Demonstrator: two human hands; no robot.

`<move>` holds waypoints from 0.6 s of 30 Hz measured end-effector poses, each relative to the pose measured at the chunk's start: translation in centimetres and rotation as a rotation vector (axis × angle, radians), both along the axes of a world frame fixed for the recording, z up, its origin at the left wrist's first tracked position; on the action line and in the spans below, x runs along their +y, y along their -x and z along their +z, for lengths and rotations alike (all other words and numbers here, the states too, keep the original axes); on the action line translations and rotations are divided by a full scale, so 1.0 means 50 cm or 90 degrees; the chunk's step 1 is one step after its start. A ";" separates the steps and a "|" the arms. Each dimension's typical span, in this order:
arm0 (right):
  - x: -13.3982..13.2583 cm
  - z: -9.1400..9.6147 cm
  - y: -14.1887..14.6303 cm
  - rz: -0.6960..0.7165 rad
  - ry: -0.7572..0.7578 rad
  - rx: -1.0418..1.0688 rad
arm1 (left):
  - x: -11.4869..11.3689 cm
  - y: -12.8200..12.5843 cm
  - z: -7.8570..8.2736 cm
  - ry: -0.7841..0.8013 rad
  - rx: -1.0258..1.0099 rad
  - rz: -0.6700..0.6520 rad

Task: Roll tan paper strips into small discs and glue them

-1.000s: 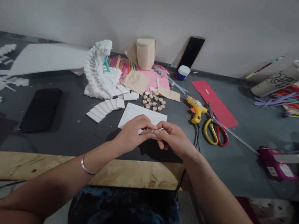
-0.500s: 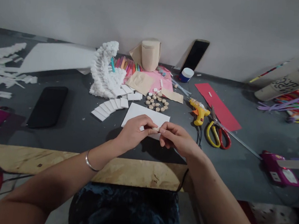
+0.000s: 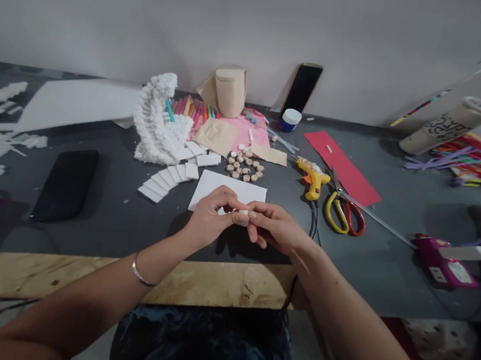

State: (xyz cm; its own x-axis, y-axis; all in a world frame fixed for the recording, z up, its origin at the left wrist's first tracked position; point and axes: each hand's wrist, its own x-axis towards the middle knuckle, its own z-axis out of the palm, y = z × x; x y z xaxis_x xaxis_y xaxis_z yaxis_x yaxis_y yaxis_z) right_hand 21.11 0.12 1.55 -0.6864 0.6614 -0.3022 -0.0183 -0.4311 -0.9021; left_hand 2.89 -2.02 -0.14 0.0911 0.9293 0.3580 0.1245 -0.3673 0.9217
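Note:
Fingertips of my left hand (image 3: 215,214) and my right hand (image 3: 278,226) meet over the front of the table, pinching a small pale roll (image 3: 243,212) between them. Its far side is hidden by the fingers. Both hands are closed around this piece. Just behind them a white card (image 3: 229,189) lies flat, partly covered by my left hand. Beyond the card sits a cluster of several small round tan-and-white pieces (image 3: 247,178), similar in size to the held one. Thin white squares (image 3: 161,180) are fanned out to the left of the card.
A yellow glue gun (image 3: 315,183), scissors (image 3: 338,210) and red paper (image 3: 345,169) lie right. Left are a dark phone (image 3: 66,183) and a fluffy white model (image 3: 153,123). Behind stand a brown paper-wrapped cylinder (image 3: 230,96), a blue-and-white jar (image 3: 290,121) and a leaning phone (image 3: 302,90).
My view has shifted a little, so the table things appear further left. Both hands keep their pinch on the small roll, and my right fingers sit closer against it.

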 end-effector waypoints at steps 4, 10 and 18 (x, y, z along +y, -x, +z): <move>0.002 -0.004 0.000 -0.030 -0.082 -0.050 | 0.005 0.009 -0.003 -0.055 0.092 -0.021; -0.001 -0.017 0.006 -0.050 -0.208 -0.185 | 0.000 0.018 0.000 -0.213 0.404 -0.026; -0.005 -0.008 0.009 -0.089 -0.181 -0.156 | -0.003 0.014 0.010 -0.127 0.278 0.020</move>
